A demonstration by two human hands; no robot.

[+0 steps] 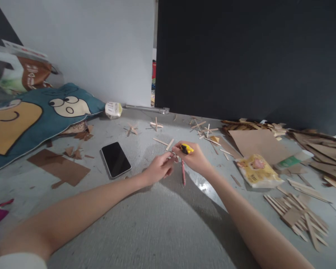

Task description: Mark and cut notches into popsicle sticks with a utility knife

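Observation:
My right hand (194,157) is closed round a yellow-and-black utility knife (187,149), its handle end facing up toward me. Close against it, my left hand (160,167) has its fingers pinched together at the knife's working end. What sits between those fingertips is too small and covered to make out. Below both hands a red pen (183,173) lies on the grey tabletop (145,231). Just beyond the fingers are two loose wooden craft sticks, one of them a short piece (170,144).
A phone (116,160) lies left of my hands, near brown cardboard (58,167) and a teal cushion (72,108). Small crossed-stick pieces (156,124) stand farther back. On the right are a yellow tissue pack (257,171), a green-white tube (294,160) and piled sticks (296,215).

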